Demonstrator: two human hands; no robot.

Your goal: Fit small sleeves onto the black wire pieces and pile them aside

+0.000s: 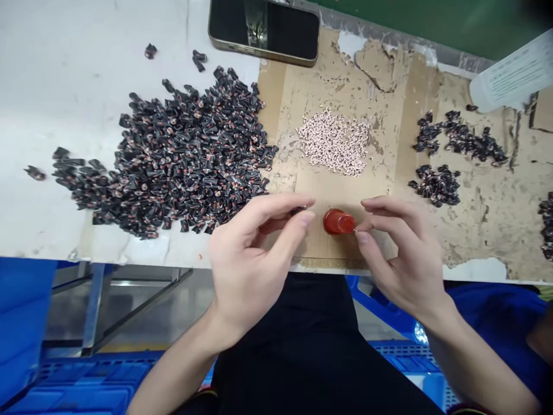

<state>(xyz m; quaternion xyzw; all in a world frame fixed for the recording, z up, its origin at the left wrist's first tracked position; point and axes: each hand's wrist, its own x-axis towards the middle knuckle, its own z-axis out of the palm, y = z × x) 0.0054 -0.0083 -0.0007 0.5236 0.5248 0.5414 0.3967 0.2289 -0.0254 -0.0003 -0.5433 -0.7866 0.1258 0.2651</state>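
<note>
Between my hands a small red cup-shaped piece (339, 221) stands on the cardboard near the table's front edge. My left hand (254, 248) pinches a small dark piece (299, 210), mostly hidden by thumb and forefinger. On the other side, my right hand (401, 253) has thumb and finger pressed together at the red piece's right edge; a tiny bright bit shows at the tips, too small to name. A large heap of small black parts with coppery spots (185, 150) lies left of my hands. Beyond the red piece is a pile of tiny pale pinkish metal pieces (334, 141).
A phone (264, 30) lies at the back edge. Small clusters of dark parts (436, 184) sit on the right of the worn cardboard (475, 225), near a tilted white translucent container (514, 72). Blue crates (78, 392) are below the table. A person's blue sleeve (496, 317) shows at right.
</note>
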